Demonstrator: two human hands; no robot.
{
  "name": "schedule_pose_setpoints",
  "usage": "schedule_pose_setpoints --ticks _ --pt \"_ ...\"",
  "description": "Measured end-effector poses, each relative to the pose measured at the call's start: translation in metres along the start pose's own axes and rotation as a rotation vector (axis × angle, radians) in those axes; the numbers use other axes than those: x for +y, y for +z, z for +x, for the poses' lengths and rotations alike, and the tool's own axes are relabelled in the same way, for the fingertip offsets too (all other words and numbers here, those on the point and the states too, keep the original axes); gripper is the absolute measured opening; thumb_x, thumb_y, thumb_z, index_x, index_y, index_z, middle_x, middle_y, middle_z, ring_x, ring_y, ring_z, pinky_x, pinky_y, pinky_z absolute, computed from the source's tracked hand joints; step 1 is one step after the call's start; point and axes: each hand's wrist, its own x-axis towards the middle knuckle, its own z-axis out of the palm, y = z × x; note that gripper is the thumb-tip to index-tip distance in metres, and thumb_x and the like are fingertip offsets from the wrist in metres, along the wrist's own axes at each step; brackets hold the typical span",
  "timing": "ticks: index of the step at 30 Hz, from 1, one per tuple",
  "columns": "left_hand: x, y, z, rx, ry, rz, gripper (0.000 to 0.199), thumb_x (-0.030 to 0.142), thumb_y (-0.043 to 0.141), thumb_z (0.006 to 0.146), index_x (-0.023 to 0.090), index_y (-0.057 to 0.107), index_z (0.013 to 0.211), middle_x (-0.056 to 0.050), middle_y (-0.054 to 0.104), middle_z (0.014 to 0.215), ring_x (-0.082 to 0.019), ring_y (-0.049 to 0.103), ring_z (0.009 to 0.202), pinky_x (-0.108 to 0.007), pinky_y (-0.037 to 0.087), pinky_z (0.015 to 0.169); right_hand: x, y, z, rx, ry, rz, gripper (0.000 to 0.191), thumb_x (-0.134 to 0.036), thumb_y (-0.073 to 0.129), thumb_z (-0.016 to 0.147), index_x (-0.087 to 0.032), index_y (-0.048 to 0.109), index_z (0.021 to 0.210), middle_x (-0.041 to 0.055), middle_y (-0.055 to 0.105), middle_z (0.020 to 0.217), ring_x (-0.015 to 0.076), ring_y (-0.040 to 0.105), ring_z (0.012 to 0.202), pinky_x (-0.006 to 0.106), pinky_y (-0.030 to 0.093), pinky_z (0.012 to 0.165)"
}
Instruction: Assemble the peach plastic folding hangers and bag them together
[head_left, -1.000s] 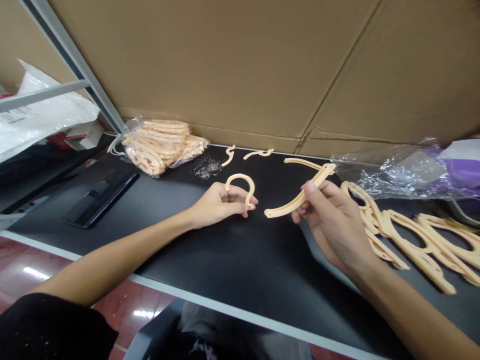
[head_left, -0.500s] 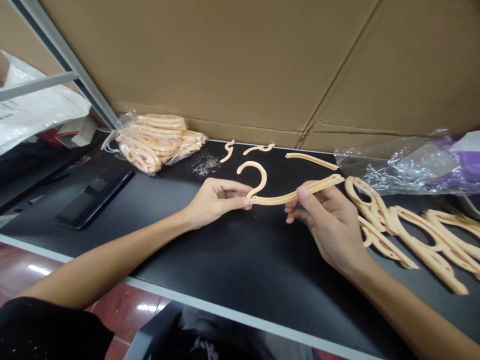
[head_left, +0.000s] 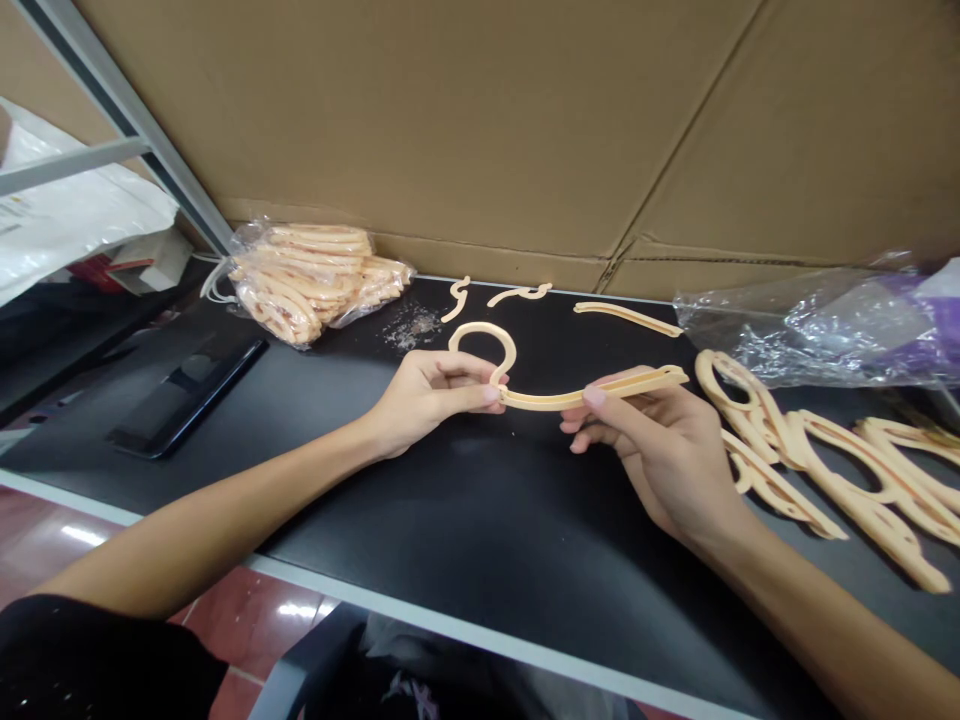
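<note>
A cream hook (head_left: 504,345) meets one end of a long cream hanger arm (head_left: 544,402) above the black table. My left hand (head_left: 439,400) pinches the joint between them, with the hook curving up and to the left. Around the arm's right half, the thumb and fingers of my right hand (head_left: 652,430) are closed. Behind the hands lie two small curved cream pieces, one at the left (head_left: 457,298) and one at the right (head_left: 521,294), and a long loose arm (head_left: 628,317).
Several cream hanger parts (head_left: 847,455) lie at the right, below a clear plastic bag (head_left: 810,325). At the back left sits a filled bag of cream parts (head_left: 307,275). A dark phone-like object (head_left: 191,395) lies at the left. Cardboard (head_left: 450,130) stands behind the table.
The hook has turned to the left about the joint. The right part of the hanger arm has tipped slightly lower, and my right hand has shifted a little along it.
</note>
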Motion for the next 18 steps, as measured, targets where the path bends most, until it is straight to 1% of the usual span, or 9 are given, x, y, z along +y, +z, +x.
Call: schedule_pose_setpoints --ticks 5,8,11,13,15,16,18 --pt "0.0 -0.001 0.001 -0.004 0.023 0.052 0.026 0.024 0.089 0.07 0.009 0.076 0.086 -0.005 0.075 0.083 -0.014 0.072 0.075 -0.027 0.06 0.08 -0.004 0.001 -0.001 -0.032 0.05 0.021 0.023 -0.032 0.086 0.068 -0.017 0.069 0.073 0.0061 0.073 0.067 0.0196 0.071 0.065 0.027 0.059 0.054" --pt "0.0 -0.002 0.002 0.023 0.062 0.08 0.025 0.025 0.088 0.071 0.009 0.075 0.086 -0.004 0.074 0.084 -0.013 0.071 0.077 -0.025 0.059 0.08 -0.006 0.002 -0.003 -0.05 0.095 0.016 0.024 -0.031 0.086 0.067 -0.018 0.067 0.072 0.007 0.075 0.07 0.0227 0.074 0.072 0.028 0.06 0.057" --pt "0.001 -0.002 0.002 0.035 0.087 0.127 0.025 0.026 0.087 0.073 0.01 0.075 0.088 -0.005 0.074 0.084 -0.013 0.07 0.077 -0.025 0.059 0.079 -0.005 0.002 -0.004 -0.12 0.147 0.035 0.022 -0.034 0.083 0.071 -0.018 0.069 0.077 0.0085 0.077 0.078 0.0256 0.075 0.083 0.031 0.061 0.062" --pt "0.002 -0.002 0.002 0.029 0.1 0.152 0.025 0.026 0.087 0.073 0.01 0.075 0.087 -0.005 0.074 0.082 -0.012 0.069 0.074 -0.025 0.058 0.076 -0.006 0.001 -0.005 -0.215 0.199 0.077 0.023 -0.037 0.08 0.075 -0.018 0.072 0.084 0.0105 0.078 0.088 0.0275 0.075 0.092 0.034 0.062 0.067" --pt "0.003 -0.002 0.002 0.016 0.115 0.17 0.023 0.027 0.086 0.073 0.01 0.075 0.085 -0.004 0.073 0.079 -0.011 0.066 0.07 -0.024 0.057 0.073 -0.009 -0.002 -0.005 -0.352 0.279 0.135 0.032 -0.046 0.076 0.079 -0.02 0.074 0.096 0.013 0.079 0.099 0.0294 0.074 0.099 0.038 0.061 0.073" --pt "0.004 -0.002 0.002 0.011 0.123 0.179 0.023 0.028 0.086 0.073 0.01 0.076 0.085 -0.004 0.072 0.078 -0.01 0.065 0.068 -0.024 0.056 0.072 -0.011 -0.004 -0.004 -0.431 0.322 0.167 0.041 -0.054 0.074 0.079 -0.021 0.074 0.103 0.0144 0.078 0.105 0.0307 0.073 0.103 0.042 0.061 0.077" --pt "0.005 -0.003 0.002 -0.002 0.139 0.195 0.024 0.029 0.087 0.073 0.01 0.076 0.084 -0.004 0.072 0.076 -0.01 0.063 0.065 -0.023 0.055 0.069 -0.016 -0.01 -0.001 -0.591 0.397 0.226 0.066 -0.074 0.067 0.075 -0.022 0.072 0.116 0.0172 0.075 0.117 0.0342 0.069 0.113 0.048 0.059 0.083"
